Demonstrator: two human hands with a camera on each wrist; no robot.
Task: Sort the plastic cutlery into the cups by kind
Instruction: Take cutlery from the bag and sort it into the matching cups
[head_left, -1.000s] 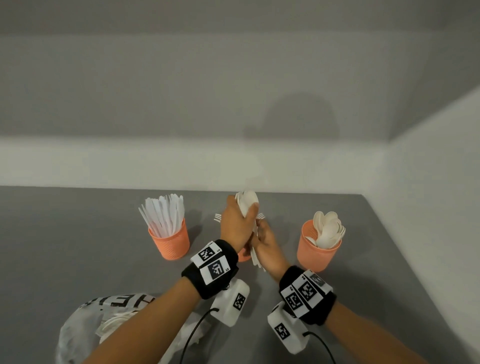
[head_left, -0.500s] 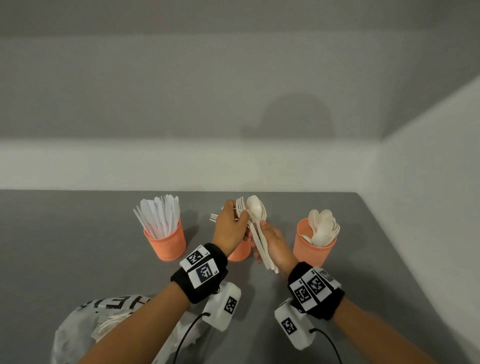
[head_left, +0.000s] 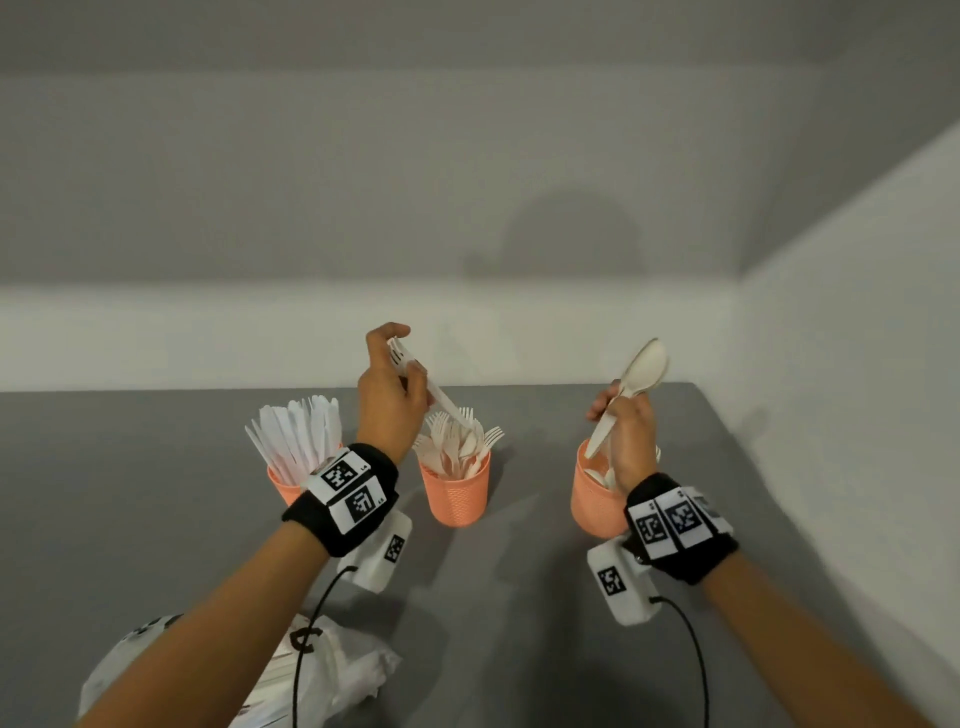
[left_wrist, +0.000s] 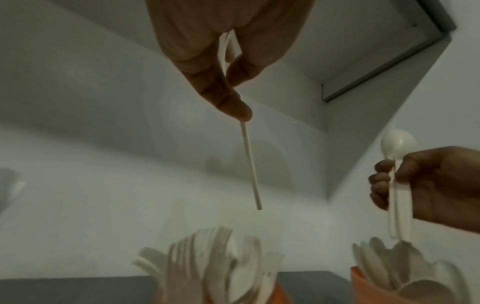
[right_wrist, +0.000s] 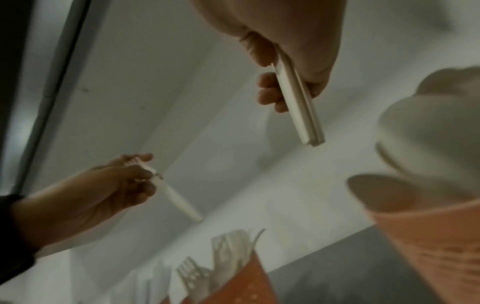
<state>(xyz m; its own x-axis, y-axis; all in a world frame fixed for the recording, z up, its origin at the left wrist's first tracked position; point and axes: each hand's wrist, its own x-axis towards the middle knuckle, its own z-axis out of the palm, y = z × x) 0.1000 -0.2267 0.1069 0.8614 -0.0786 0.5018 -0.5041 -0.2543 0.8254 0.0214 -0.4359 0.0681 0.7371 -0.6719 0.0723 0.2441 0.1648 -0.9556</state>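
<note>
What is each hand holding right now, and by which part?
The left hand pinches a white plastic fork near its tines, handle down. The right hand grips white plastic spoons by their handles, bowls up.

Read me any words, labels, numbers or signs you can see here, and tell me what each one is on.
Plastic bag: dark printed letters, cut off by folds and the arm; not readable.
Left wristband: square code markers with tiny corner characters; too small to read.
Right wristband: the same kind of markers; too small to read.
Orange cups: no text.
</note>
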